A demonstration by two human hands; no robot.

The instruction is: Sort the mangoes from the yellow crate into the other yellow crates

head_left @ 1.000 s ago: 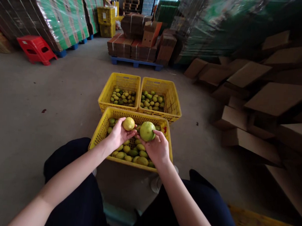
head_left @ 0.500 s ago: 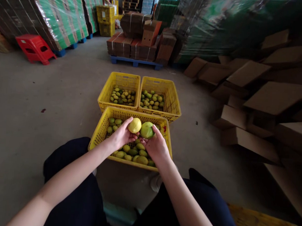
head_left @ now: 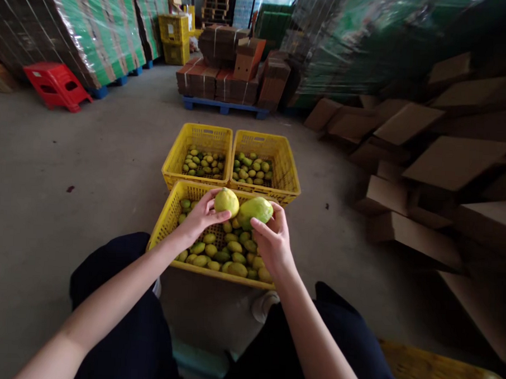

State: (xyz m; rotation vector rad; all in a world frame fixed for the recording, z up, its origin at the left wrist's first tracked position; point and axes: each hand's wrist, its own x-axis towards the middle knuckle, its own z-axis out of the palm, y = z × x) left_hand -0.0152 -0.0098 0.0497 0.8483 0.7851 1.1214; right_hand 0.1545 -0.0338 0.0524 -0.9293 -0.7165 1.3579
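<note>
- Head view: we hold a yellow fruit (head_left: 226,202) and a larger green fruit (head_left: 256,210) side by side above the near crate (head_left: 161,230); whether their skins touch, we cannot tell.
- Our left hand (head_left: 202,215) has its thumb and fingers closed around the yellow fruit from its left side.
- Our right hand (head_left: 276,243) has its fingers clamped on the green fruit's right end, the thumb across its near face.
- Both fruits look firm and fairly light to us; the glossy skin may slip, and a hard squeeze could bruise it. We judge the widest part, thumb opposite fingers, the surest hold.
- Beneath our hands, loose fruit (head_left: 235,247) lies in the near crate.
- Beyond it, the rear left crate (head_left: 174,152) and rear right crate (head_left: 286,160) stand side by side on the floor (head_left: 111,166), with more fruit inside.
</note>
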